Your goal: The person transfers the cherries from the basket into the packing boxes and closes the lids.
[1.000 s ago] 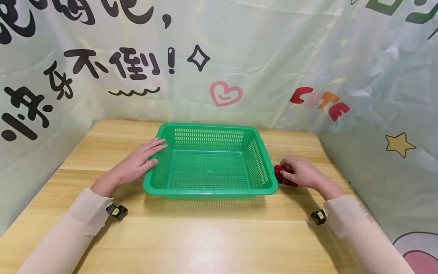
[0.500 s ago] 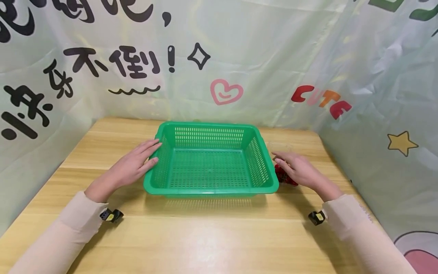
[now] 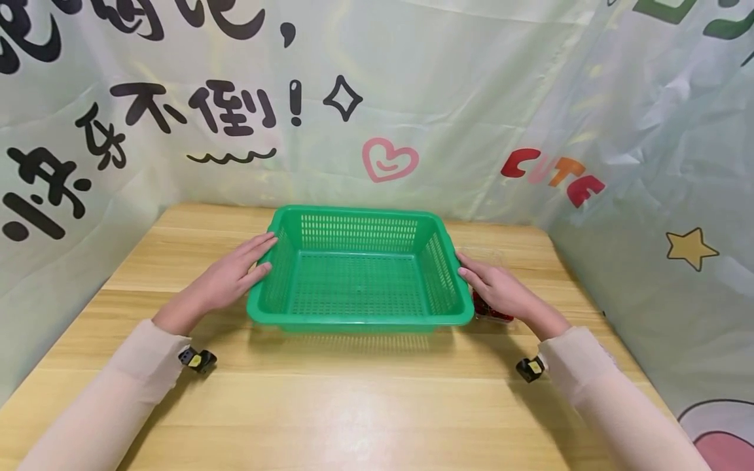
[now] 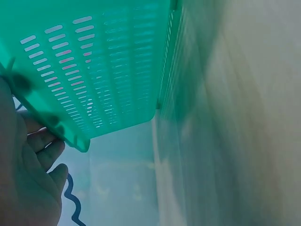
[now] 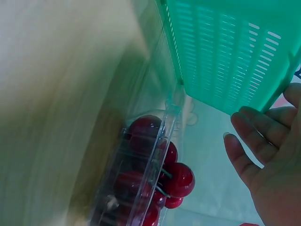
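Observation:
A green plastic basket (image 3: 359, 320) stands on the wooden table between both hands. My left hand (image 3: 226, 280) touches its left rim with nearly straight fingers; in the left wrist view, the fingers (image 4: 48, 153) meet the rim from outside. At the opposite side, my right hand (image 3: 497, 288) rests its fingertips against the right rim, its thumb apart from the other fingers in the right wrist view. Beneath that hand lies a clear plastic box (image 5: 155, 165) of red cherries (image 5: 180, 180), mostly hidden by the hand in the head view.
A pale printed cloth (image 3: 448, 78) hangs behind and along the sides of the table (image 3: 353, 418). Its folds meet the table's far edge just beyond the basket. The cherry box sits close against the basket's right side.
My right hand let go of the cherries and moved left onto the basket's right rim. The basket shifted slightly away and its right side moved left. My left hand stayed at the left rim.

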A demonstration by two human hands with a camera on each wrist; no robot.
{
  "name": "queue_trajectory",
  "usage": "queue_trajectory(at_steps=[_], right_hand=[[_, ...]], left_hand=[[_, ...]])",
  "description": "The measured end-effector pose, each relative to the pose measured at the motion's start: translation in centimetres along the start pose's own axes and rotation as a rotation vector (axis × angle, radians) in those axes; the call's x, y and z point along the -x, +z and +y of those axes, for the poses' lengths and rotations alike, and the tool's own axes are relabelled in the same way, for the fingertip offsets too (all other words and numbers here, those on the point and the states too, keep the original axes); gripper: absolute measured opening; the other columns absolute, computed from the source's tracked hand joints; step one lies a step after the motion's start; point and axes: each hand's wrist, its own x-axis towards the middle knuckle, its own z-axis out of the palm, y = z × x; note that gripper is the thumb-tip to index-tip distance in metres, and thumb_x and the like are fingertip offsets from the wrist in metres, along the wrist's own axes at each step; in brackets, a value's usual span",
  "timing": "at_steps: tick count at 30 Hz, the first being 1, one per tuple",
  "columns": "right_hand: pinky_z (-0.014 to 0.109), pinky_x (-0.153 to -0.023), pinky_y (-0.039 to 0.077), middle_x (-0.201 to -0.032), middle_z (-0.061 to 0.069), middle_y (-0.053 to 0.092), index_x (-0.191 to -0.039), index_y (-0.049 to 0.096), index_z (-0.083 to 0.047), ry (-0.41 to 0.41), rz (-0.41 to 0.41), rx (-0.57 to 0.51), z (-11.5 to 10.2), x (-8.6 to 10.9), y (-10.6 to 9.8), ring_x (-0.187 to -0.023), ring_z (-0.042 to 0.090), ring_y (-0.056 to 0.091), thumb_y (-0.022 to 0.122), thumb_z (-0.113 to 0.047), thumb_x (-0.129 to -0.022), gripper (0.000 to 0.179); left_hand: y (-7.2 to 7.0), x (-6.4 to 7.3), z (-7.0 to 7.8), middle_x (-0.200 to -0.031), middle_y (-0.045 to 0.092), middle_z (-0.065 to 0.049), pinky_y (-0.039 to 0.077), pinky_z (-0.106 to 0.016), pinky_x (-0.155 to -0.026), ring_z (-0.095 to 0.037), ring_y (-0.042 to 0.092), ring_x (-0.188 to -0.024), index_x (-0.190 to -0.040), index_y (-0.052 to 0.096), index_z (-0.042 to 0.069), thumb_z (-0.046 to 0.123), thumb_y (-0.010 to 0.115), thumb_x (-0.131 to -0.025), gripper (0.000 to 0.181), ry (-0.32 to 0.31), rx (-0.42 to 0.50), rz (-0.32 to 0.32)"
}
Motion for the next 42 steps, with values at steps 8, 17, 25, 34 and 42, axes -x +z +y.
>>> queue_trajectory(at_steps=[8, 17, 25, 34, 42], right_hand=[[0.055, -0.108, 0.033, -0.15, 0.021, 0.038, -0.155, 0.024, -0.005, 0.0, -0.016, -0.022, 0.3, -2.1, -0.1, -0.129, 0.035, 0.048, 0.035, -0.036, -0.107, 0.057], [0.054, -0.108, 0.033, -0.15, 0.018, 0.04, -0.156, 0.023, -0.01, 0.041, -0.019, -0.046, 0.3, -4.1, -0.4, -0.125, 0.034, 0.053, 0.034, -0.041, -0.106, 0.06], [0.054, -0.111, 0.03, -0.153, 0.016, 0.036, -0.156, 0.021, -0.011, 0.069, -0.02, -0.066, 0.5, -5.7, -0.4, -0.132, 0.035, 0.046, 0.033, -0.04, -0.107, 0.059], [0.058, -0.101, 0.039, -0.145, 0.015, 0.048, -0.155, 0.029, -0.015, 0.086, 0.012, -0.078, 1.5, -5.0, -1.4, -0.124, 0.037, 0.051, 0.037, -0.051, -0.103, 0.064], [0.06, -0.1, 0.038, -0.14, 0.021, 0.05, -0.149, 0.04, -0.005, 0.133, 0.109, -0.011, 4.3, -2.5, -2.9, -0.123, 0.043, 0.049, 0.044, -0.042, -0.103, 0.059]], left_hand=[[-0.3, -1.3, -1.5, -0.159, 0.019, -0.02, 0.018, -0.06, -0.113, -0.041, 0.016, -0.145, -0.153, 0.025, 0.0, 0.032, 0.037, -0.107, 0.058, 0.003, 0.008, -0.019], [-1.2, -2.7, -2.5, -0.158, 0.02, -0.022, 0.016, -0.059, -0.113, -0.043, 0.017, -0.144, -0.152, 0.027, -0.001, 0.028, 0.04, -0.106, 0.056, -0.002, 0.022, -0.018], [-1.9, -3.8, -3.2, -0.159, 0.018, -0.023, 0.015, -0.059, -0.114, -0.043, 0.016, -0.144, -0.153, 0.025, -0.001, 0.029, 0.038, -0.107, 0.057, -0.041, 0.012, -0.045], [-3.5, -4.2, -1.5, -0.155, 0.028, -0.023, 0.019, -0.058, -0.113, -0.041, 0.024, -0.142, -0.152, 0.031, 0.001, 0.04, 0.045, -0.104, 0.063, -0.072, -0.06, -0.039], [-2.1, -4.4, 4.3, -0.155, 0.032, -0.015, 0.021, -0.054, -0.114, -0.035, 0.026, -0.143, -0.153, 0.033, 0.011, 0.046, 0.045, -0.102, 0.063, 0.044, -0.016, -0.037]])
